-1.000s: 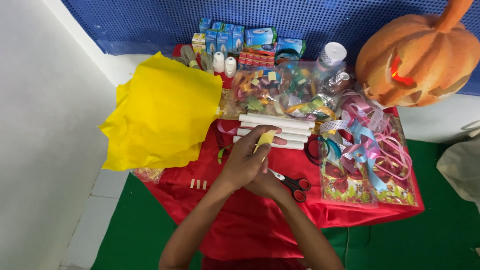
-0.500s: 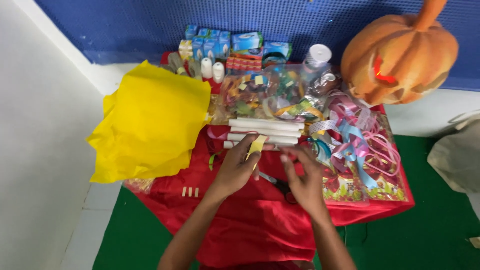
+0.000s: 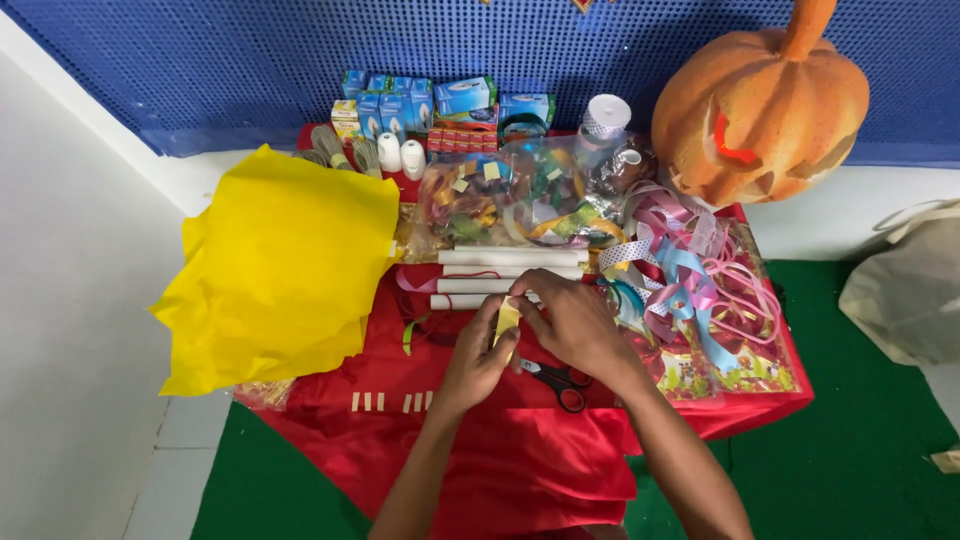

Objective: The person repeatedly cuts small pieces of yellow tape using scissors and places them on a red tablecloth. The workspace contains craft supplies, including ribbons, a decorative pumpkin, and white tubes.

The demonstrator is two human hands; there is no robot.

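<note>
Now right hand [image 3: 575,325] back at small pale-yellow paper strip [image 3: 507,320], where a second ago it lay down by red-handled scissors [image 3: 560,380]; both hands now work strip. Left hand [image 3: 480,355] pinches lower end, right fingers closed on top. Strip short, narrow, upright, held above red cloth-covered counter [image 3: 520,450], just before white rolled paper tubes [image 3: 510,258].

Single head view, looking steeply down, fairly near, over red-clothed table [image 3: 480,470], toward blue wall [image 3: 200,70]

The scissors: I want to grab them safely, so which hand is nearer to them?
Right. The right hand lies directly above the scissors, nearly touching; the left hand sits just to their left.
</note>
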